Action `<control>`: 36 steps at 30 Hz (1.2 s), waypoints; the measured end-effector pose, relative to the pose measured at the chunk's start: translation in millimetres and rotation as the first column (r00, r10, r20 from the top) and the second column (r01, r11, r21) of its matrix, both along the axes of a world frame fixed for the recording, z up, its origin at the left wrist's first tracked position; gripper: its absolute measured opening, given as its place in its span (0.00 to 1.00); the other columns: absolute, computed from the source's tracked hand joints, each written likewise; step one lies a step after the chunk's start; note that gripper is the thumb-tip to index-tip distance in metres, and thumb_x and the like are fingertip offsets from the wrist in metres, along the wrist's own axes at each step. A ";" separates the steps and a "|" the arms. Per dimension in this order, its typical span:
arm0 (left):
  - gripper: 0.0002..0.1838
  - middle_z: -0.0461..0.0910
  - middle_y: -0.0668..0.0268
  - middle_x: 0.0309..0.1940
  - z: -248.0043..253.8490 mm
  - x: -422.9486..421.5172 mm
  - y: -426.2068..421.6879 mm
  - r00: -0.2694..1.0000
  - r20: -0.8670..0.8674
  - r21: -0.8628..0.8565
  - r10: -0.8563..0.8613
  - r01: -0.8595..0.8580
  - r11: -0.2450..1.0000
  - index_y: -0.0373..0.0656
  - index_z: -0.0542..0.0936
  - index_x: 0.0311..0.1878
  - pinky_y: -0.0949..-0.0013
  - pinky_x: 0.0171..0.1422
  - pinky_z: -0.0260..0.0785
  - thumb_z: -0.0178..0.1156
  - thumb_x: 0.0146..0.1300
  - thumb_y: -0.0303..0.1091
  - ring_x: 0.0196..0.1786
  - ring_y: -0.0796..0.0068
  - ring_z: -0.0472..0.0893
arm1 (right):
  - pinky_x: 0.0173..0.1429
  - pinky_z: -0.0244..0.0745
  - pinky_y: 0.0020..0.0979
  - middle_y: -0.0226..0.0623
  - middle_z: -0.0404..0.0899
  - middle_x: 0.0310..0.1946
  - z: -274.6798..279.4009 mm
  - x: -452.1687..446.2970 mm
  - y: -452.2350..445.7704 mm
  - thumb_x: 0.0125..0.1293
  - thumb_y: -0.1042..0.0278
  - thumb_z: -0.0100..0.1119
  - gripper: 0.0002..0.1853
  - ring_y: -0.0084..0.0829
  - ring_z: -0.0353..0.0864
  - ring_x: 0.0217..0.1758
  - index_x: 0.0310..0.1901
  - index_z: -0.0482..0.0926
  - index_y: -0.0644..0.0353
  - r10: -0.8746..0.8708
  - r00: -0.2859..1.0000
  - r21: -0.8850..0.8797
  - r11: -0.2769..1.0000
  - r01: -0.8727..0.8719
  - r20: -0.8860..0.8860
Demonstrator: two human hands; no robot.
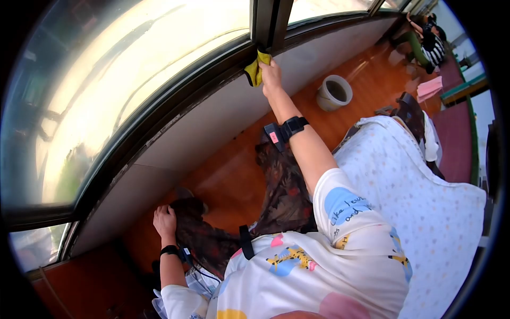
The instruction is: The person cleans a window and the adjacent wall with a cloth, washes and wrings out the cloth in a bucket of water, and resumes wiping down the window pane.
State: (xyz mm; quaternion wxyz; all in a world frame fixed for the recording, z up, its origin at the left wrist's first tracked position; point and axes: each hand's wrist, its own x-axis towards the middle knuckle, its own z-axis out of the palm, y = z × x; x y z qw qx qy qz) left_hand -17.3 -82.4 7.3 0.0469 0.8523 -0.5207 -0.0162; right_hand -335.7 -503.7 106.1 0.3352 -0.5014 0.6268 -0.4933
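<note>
My right hand [271,75] is closed on a yellow cleaning cloth [257,68] with a dark edge. It presses the cloth to the dark window frame [234,59], near the foot of an upright post. My left hand [164,219] rests by my bent knee in dark patterned trousers [199,226]. Its fingers lie loosely over the knee and hold nothing that I can see. Black straps circle both wrists, and the right one carries a small box [274,136] with a pink label.
A white bucket [334,92] with murky water stands on the shiny reddish floor [223,186]. To my right is a pale dotted sheet [409,212] over something. Pink cloths [429,89] lie farther off. Another person [431,45] in a striped top is at the far end.
</note>
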 end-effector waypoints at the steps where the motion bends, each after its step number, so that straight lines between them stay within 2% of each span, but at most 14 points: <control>1: 0.13 0.81 0.59 0.39 -2.2 -0.3 1.4 1.000 0.001 0.001 0.005 -0.005 1.000 0.43 0.82 0.37 0.57 0.51 0.71 0.51 0.62 0.38 0.46 0.56 0.78 | 0.62 0.69 0.39 0.46 0.72 0.57 4.0 -5.4 12.2 0.64 0.71 0.52 0.23 0.47 0.72 0.59 0.61 0.66 0.64 0.027 0.845 0.076 0.994 -0.080 0.534; 2: 0.13 0.81 0.59 0.39 -2.7 -0.1 2.0 1.000 0.006 -0.007 0.004 -0.004 1.000 0.43 0.82 0.37 0.57 0.51 0.71 0.51 0.62 0.38 0.46 0.56 0.78 | 0.63 0.69 0.38 0.43 0.77 0.51 4.7 -8.4 28.4 0.66 0.67 0.52 0.19 0.43 0.75 0.55 0.57 0.71 0.64 -0.018 0.429 0.110 0.975 -0.191 0.903; 3: 0.13 0.81 0.59 0.39 -3.4 1.2 4.9 1.000 0.013 -0.012 0.008 -0.008 1.000 0.43 0.82 0.37 0.57 0.51 0.71 0.51 0.62 0.38 0.46 0.56 0.78 | 0.63 0.69 0.38 0.43 0.77 0.51 6.3 -7.6 49.7 0.66 0.67 0.52 0.19 0.43 0.75 0.55 0.57 0.71 0.64 -0.025 0.423 0.123 0.971 -0.205 0.906; 5: 0.13 0.81 0.59 0.39 -6.8 1.9 9.1 0.999 0.046 -0.033 -0.007 0.008 0.999 0.43 0.82 0.37 0.57 0.51 0.71 0.51 0.62 0.39 0.45 0.57 0.78 | 0.63 0.69 0.40 0.40 0.77 0.51 14.7 -1.5 95.7 0.67 0.64 0.52 0.16 0.38 0.76 0.54 0.53 0.73 0.62 0.058 0.179 0.029 0.893 -0.449 0.982; 9: 0.18 0.77 0.60 0.52 -5.9 -7.6 11.5 0.996 0.058 -0.051 -0.061 0.064 0.997 0.46 0.75 0.55 0.55 0.63 0.61 0.52 0.64 0.40 0.56 0.59 0.74 | 0.64 0.68 0.39 0.40 0.77 0.51 16.9 14.0 176.6 0.67 0.61 0.54 0.17 0.39 0.75 0.55 0.53 0.73 0.61 0.048 0.015 -0.028 0.786 -0.618 0.999; 11: 0.21 0.74 0.59 0.56 8.8 -34.7 -6.5 0.986 -0.135 -0.164 -0.095 0.072 0.984 0.45 0.71 0.60 0.56 0.64 0.60 0.52 0.66 0.43 0.59 0.60 0.73 | 0.66 0.66 0.39 0.39 0.77 0.51 12.6 18.3 204.9 0.66 0.60 0.55 0.17 0.38 0.74 0.57 0.52 0.74 0.60 0.046 -0.034 -0.056 0.727 -0.684 0.998; 13: 0.23 0.74 0.59 0.57 33.1 -73.8 -31.1 0.784 -0.610 -0.351 -0.116 -0.137 0.926 0.44 0.71 0.61 0.61 0.63 0.64 0.55 0.66 0.43 0.58 0.62 0.74 | 0.67 0.63 0.40 0.37 0.76 0.50 10.4 18.6 227.7 0.64 0.62 0.58 0.18 0.36 0.72 0.56 0.53 0.72 0.59 0.024 -0.005 -0.020 0.707 -0.707 1.000; 15: 0.24 0.73 0.59 0.57 48.6 -102.7 -50.3 0.535 -0.805 -0.427 -0.255 -0.226 0.875 0.42 0.70 0.62 0.65 0.61 0.66 0.58 0.66 0.42 0.59 0.64 0.74 | 0.67 0.63 0.39 0.36 0.75 0.50 7.7 19.4 242.6 0.62 0.66 0.58 0.17 0.36 0.72 0.56 0.52 0.72 0.60 0.005 0.034 0.021 0.672 -0.740 0.999; 18: 0.27 0.74 0.58 0.57 86.6 -146.7 -67.8 0.518 -0.794 -0.466 -0.318 -0.183 0.866 0.42 0.69 0.63 0.66 0.62 0.65 0.61 0.62 0.40 0.59 0.64 0.74 | 0.67 0.63 0.38 0.36 0.75 0.49 3.5 16.5 261.3 0.60 0.73 0.55 0.18 0.35 0.72 0.57 0.53 0.71 0.61 0.049 0.089 0.037 0.635 -0.771 0.995; 21: 0.30 0.75 0.57 0.57 102.7 -151.4 -76.6 0.678 -0.524 -0.705 -0.515 -0.007 0.709 0.43 0.69 0.64 0.66 0.62 0.66 0.64 0.59 0.39 0.59 0.64 0.75 | 0.67 0.63 0.36 0.36 0.74 0.50 8.9 10.3 276.6 0.58 0.76 0.53 0.21 0.33 0.71 0.57 0.56 0.70 0.63 0.103 0.115 0.033 0.589 -0.807 0.988; 23: 0.32 0.76 0.56 0.55 111.0 -143.5 -72.4 0.427 -0.808 -0.418 -0.406 0.071 0.906 0.44 0.69 0.64 0.65 0.61 0.66 0.66 0.55 0.37 0.58 0.61 0.76 | 0.67 0.63 0.34 0.36 0.74 0.51 14.4 2.7 283.1 0.58 0.77 0.52 0.21 0.31 0.71 0.57 0.56 0.70 0.63 0.253 0.187 0.014 0.562 -0.827 0.949; 28: 0.17 0.83 0.61 0.33 103.5 -127.0 -57.4 0.633 -0.737 -0.200 -0.237 0.130 0.971 0.45 0.81 0.47 0.69 0.45 0.71 0.63 0.58 0.43 0.36 0.72 0.81 | 0.66 0.64 0.32 0.34 0.74 0.51 -3.9 -6.0 286.9 0.61 0.74 0.56 0.22 0.29 0.72 0.58 0.58 0.69 0.62 0.307 0.301 0.124 0.485 -0.866 0.903; 32: 0.09 0.74 0.77 0.30 120.9 -124.4 -39.5 -0.039 -0.981 -0.181 -0.189 -0.156 0.971 0.43 0.78 0.38 0.76 0.41 0.65 0.57 0.65 0.39 0.34 0.83 0.73 | 0.65 0.63 0.30 0.33 0.74 0.53 -14.2 -17.4 292.7 0.62 0.66 0.62 0.26 0.27 0.71 0.59 0.60 0.68 0.61 0.258 0.384 0.208 0.520 -0.829 0.887; 36: 0.09 0.73 0.75 0.33 129.4 -129.1 -34.2 -0.187 -0.952 -0.204 -0.242 -0.201 0.958 0.44 0.76 0.41 0.77 0.46 0.63 0.55 0.66 0.38 0.39 0.83 0.72 | 0.65 0.64 0.32 0.34 0.73 0.57 -25.4 -24.8 301.0 0.66 0.56 0.58 0.27 0.27 0.71 0.62 0.62 0.67 0.61 0.368 0.474 0.230 0.542 -0.808 0.800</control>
